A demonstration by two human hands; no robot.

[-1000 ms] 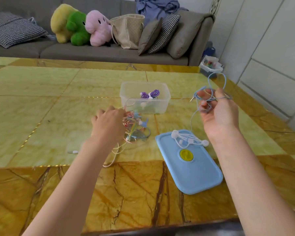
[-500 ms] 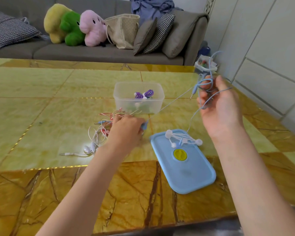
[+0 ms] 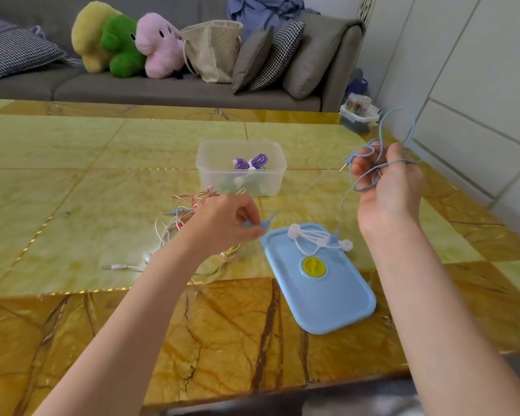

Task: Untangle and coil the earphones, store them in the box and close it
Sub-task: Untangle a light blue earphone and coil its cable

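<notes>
My right hand (image 3: 388, 187) is raised above the table's right side and grips loose loops of a light-blue earphone cable (image 3: 370, 159). The cable's plug points left. My left hand (image 3: 222, 223) pinches the blue earbud end (image 3: 266, 224) just left of the blue lid (image 3: 321, 280). A white earphone set (image 3: 315, 238) lies on the lid's far end. A tangle of pink, white and orange earphones (image 3: 189, 211) sits on the table under my left hand. The clear plastic box (image 3: 240, 168) stands open behind, holding coiled purple earphones (image 3: 252, 162).
The blue lid has a yellow round valve (image 3: 313, 266). A white plug (image 3: 114, 267) lies on the yellow marble table at the left. A grey sofa (image 3: 162, 88) with plush toys, a bag and cushions runs along the back. A small container (image 3: 359, 114) sits past the table's far right corner.
My left hand left the tangle on the table and moved right to pinch the blue earbud by the lid. My right hand stayed raised with the blue cable loops.
</notes>
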